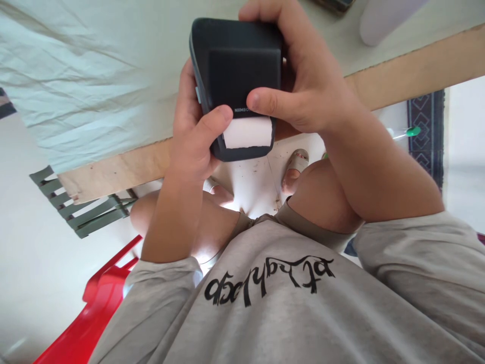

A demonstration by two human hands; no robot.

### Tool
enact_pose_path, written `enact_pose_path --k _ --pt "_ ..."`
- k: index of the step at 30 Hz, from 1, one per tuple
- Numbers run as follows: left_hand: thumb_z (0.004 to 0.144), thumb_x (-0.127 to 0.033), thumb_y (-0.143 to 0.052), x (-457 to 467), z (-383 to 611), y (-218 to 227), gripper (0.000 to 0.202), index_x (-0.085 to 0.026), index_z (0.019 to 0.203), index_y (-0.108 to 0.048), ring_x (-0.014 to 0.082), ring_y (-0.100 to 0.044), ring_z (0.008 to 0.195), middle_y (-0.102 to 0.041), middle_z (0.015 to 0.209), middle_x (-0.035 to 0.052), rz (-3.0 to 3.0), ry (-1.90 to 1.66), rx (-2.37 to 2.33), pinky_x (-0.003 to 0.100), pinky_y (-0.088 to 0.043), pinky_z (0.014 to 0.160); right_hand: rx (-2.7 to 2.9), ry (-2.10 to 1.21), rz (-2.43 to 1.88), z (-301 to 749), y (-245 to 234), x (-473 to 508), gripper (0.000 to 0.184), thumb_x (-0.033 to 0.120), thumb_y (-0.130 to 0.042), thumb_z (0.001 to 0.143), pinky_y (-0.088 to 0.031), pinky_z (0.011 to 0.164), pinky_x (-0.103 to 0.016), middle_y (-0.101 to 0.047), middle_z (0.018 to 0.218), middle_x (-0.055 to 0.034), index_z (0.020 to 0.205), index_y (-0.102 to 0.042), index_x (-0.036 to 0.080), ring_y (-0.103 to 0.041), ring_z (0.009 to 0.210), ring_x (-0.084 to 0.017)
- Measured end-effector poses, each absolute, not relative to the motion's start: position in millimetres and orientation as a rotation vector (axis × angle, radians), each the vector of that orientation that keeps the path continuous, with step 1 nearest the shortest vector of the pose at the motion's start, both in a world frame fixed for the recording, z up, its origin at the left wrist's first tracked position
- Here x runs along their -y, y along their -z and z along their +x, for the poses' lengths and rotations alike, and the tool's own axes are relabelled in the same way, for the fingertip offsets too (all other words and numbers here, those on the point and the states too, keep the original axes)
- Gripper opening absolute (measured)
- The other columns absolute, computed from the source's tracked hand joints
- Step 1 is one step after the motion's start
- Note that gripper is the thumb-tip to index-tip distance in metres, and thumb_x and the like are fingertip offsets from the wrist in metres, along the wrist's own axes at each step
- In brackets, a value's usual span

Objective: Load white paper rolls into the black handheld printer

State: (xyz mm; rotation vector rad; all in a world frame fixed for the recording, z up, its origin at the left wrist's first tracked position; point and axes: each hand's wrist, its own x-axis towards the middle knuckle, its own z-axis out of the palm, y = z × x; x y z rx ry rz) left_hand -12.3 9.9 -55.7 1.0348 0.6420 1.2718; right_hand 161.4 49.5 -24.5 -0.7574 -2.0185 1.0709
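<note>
A black label printer [242, 71] with small pale lettering is held up over the front edge of the table. White label paper [248, 132] sticks out of its slot at the end nearest me. My left hand [200, 126] grips the printer's lower left side, its thumb beside the paper. On the right side, my right hand [303, 76] wraps round the casing, with the thumb lying across the top near the lettering. The undersides of both hands' grips are hidden behind the printer.
A pale, wrinkled cloth covers the table [113, 164], whose bare wooden edge runs across in front of me. A whitish rounded object [382, 20] and a dark item [335, 4] lie at the upper right. Below are a red chair [102, 298] and a green slatted stool [85, 207].
</note>
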Motion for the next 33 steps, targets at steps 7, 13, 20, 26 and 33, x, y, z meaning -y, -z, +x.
enact_pose_path --k 7,13,20,26,33 --pt "0.065 -0.037 -0.069 -14.7 -17.2 60.4 0.049 -0.032 0.110 -0.049 0.0312 -0.050 0.114 -0.059 0.109 -0.0015 1.053 -1.257 -0.597 0.041 -0.049 0.081 2.090 -1.005 -0.810 160.3 17.6 -49.5 0.066 0.053 -0.049 0.075 -0.039 0.103 -0.021 -0.043 0.121 -0.0056 0.120 -0.034 0.008 -0.044 0.113 -0.007" --pt "0.065 -0.051 -0.068 -12.8 -14.0 48.7 0.050 -0.028 0.106 -0.052 0.0337 -0.039 0.125 -0.061 0.110 -0.0002 0.964 -1.275 -0.557 0.048 -0.041 0.096 2.070 -1.033 -0.874 159.6 17.5 -45.3 0.062 0.054 -0.046 0.076 -0.039 0.103 -0.016 -0.042 0.126 -0.0033 0.121 -0.033 0.013 -0.044 0.114 -0.004" --pt "0.094 -0.030 -0.024 -6.4 -8.7 34.2 0.035 -0.023 0.109 -0.055 0.0231 -0.048 0.114 -0.061 0.106 -0.0015 0.788 -1.283 -0.603 0.043 -0.032 0.107 2.068 -0.801 -0.998 163.3 9.1 -37.9 0.052 0.048 -0.043 0.081 -0.042 0.094 -0.017 -0.048 0.120 -0.0030 0.118 -0.043 0.012 -0.046 0.111 -0.006" --pt "0.095 -0.029 -0.022 -4.1 -10.4 28.1 0.035 -0.024 0.101 -0.056 0.0208 -0.047 0.117 -0.058 0.109 0.0015 0.704 -1.251 -0.699 0.038 -0.033 0.105 2.113 -0.860 -0.863 165.1 14.7 -40.6 0.064 0.050 -0.044 0.078 -0.047 0.084 -0.014 -0.043 0.124 -0.0050 0.125 -0.037 0.007 -0.045 0.113 -0.007" --pt "0.095 -0.023 -0.021 -3.0 -6.2 21.8 0.037 -0.020 0.095 -0.057 0.0235 -0.051 0.111 -0.058 0.102 0.0047 0.623 -1.352 -0.712 0.038 -0.039 0.098 2.147 -0.943 -0.736 165.6 18.0 -45.1 0.074 0.050 -0.049 0.075 -0.043 0.099 -0.016 -0.035 0.133 -0.0090 0.130 -0.029 0.005 -0.036 0.126 -0.010"
